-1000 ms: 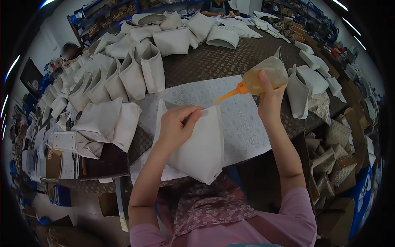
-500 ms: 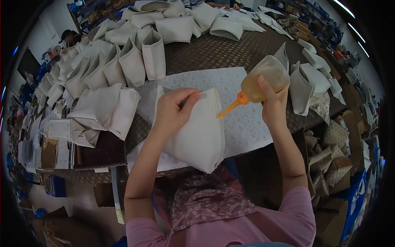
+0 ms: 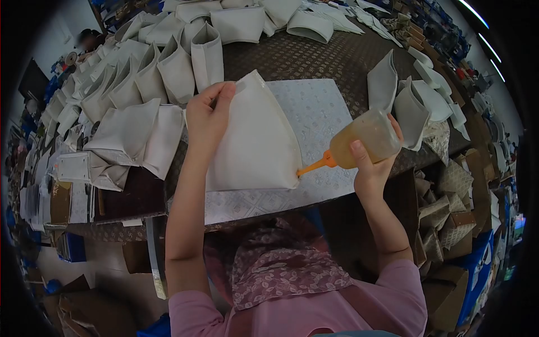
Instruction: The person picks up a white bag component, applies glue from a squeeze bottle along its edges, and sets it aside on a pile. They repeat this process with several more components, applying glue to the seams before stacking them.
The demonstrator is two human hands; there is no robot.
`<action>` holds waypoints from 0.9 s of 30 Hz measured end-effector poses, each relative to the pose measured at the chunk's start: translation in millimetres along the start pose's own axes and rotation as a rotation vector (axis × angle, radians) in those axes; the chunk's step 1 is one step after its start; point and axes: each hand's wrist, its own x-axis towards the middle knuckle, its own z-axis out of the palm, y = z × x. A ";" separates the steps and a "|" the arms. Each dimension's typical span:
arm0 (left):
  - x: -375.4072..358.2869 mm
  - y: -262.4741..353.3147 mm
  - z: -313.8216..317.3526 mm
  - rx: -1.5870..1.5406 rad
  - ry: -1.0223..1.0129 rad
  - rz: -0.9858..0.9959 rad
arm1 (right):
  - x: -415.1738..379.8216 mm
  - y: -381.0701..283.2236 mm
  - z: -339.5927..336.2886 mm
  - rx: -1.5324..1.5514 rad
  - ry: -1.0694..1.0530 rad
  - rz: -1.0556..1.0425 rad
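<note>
My left hand point(image 3: 210, 118) pinches the upper left edge of a white pouch-like piece point(image 3: 255, 140), which stands tilted over the table. My right hand point(image 3: 373, 168) is wrapped round a translucent squeeze bottle point(image 3: 365, 137) with yellowish liquid inside. Its orange nozzle point(image 3: 314, 164) points left, and the tip meets the lower right corner of the white piece. Beneath the piece lies a pale patterned sheet point(image 3: 331, 112).
Rows of similar white pouches point(image 3: 179, 67) stand at the left and back of the dark patterned table point(image 3: 269, 59). More white pieces point(image 3: 412, 109) are at the right. Boxes of patterned pieces point(image 3: 449, 208) sit low at the right. Another person point(image 3: 90, 40) is at the far left.
The white piece has turned, its lower edge rising off my side of the table. My left hand has moved left and up; the bottle has shifted down, its tip now at the lower corner.
</note>
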 end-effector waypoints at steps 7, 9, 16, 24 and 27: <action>-7.6 7.0 2.7 0.132 -0.060 0.030 | -11.3 11.3 -6.9 -0.070 -0.107 -0.073; -8.8 4.9 -1.2 0.049 -0.082 -0.017 | 6.1 20.1 -2.9 0.002 -0.078 -0.031; -25.0 19.9 -15.0 0.050 -0.287 -0.113 | 70.4 35.6 36.3 0.282 -0.023 0.057; -29.2 22.0 -18.7 0.043 -0.329 -0.092 | 98.6 9.1 70.6 0.523 0.018 0.052; -29.7 23.2 -19.3 0.031 -0.342 -0.105 | 96.8 11.2 57.7 0.366 -0.066 -0.017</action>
